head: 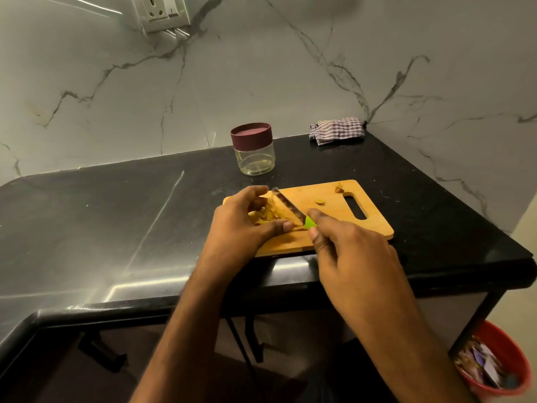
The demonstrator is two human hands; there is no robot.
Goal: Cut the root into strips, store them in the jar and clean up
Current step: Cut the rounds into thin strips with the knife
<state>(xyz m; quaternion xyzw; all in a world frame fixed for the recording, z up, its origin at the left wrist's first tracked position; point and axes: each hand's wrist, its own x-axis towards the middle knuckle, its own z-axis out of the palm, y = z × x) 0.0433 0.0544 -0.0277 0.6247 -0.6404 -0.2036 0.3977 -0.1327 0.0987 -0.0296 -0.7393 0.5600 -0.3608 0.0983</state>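
Note:
A wooden cutting board [334, 216] lies on the black counter. On its left part sits a pile of yellowish root strips [268, 217]. My left hand [247, 225] curls around the pile, thumb and fingers cupping it. My right hand [348, 251] grips a knife [289, 206] by its green handle, and the blade lies flat against the right side of the strips. Two small root scraps [338, 188] rest near the board's handle slot. Behind the board stands a clear glass jar [255, 158] with its maroon lid on.
A folded checked cloth [337, 130] lies in the back right corner of the counter [116, 216]. The counter edge runs just below the board. A red bin [502, 359] with wrappers stands on the floor at the lower right. Marble walls close off the back and right.

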